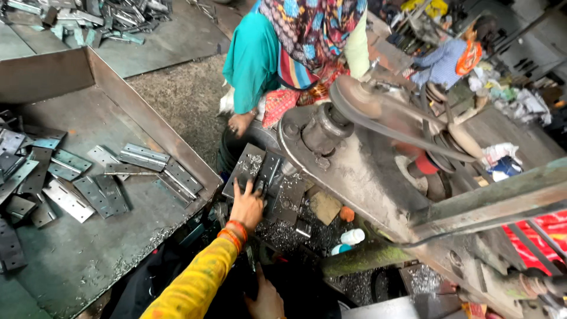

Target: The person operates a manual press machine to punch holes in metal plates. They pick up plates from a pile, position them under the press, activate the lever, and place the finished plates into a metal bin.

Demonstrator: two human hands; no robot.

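On press bed | left hand (pixel 247 207) flat on dark hinge plate (pixel 254 171) | shavings-speckled

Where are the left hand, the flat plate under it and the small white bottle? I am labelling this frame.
left hand (pixel 247 207), head view, back of the hand.
flat plate (pixel 247 166), head view, its top face.
white bottle (pixel 352 236), head view, its side.

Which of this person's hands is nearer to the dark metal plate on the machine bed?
The left hand. Its fingers rest on the dark metal plate, which is dusted with metal shavings. The right hand is lower in the view, near the bottom edge, well apart from the plate.
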